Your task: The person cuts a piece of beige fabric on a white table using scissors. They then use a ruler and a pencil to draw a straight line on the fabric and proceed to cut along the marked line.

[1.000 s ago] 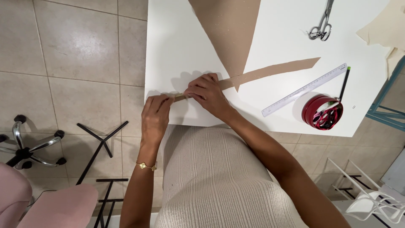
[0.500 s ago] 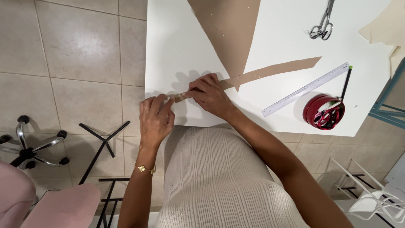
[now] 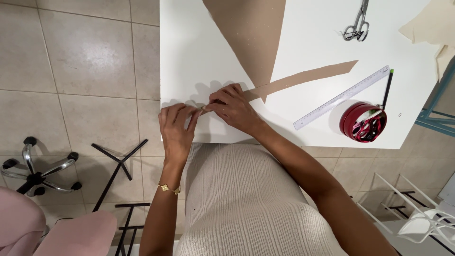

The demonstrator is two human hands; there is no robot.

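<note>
Nearest the camera, the person's lap in a ribbed cream dress (image 3: 246,204) fills the lower frame, and both forearms reach up from it to the near edge of the white surface (image 3: 189,57). The left hand (image 3: 176,125) wears a thin gold bracelet (image 3: 169,189) at the wrist. Its fingers are curled narrow and pinch the near tip of a long brown paper strip (image 3: 303,76). The right hand (image 3: 232,106) sits just beside the left, touching it at the fingertips, and its fingers also close on the same tip of the strip.

From the hands the strip runs away to the right across the surface and ends in a slanted cut. Just beyond the right hand, a large brown paper sheet (image 3: 251,33) narrows to a point that meets the strip. Further right of the right hand lies a clear ruler (image 3: 341,97), set at a slant. Past its far end a black pencil (image 3: 387,88) with a green tip leans toward a round red tin (image 3: 363,122). Well beyond, at the far edge, lie metal scissors (image 3: 358,22), and cream cloth (image 3: 429,23) sits in the far right corner.

To the left of the left hand, off the surface, the tiled floor (image 3: 76,61) carries a chrome chair base (image 3: 35,170) and a pink seat (image 3: 71,237).
</note>
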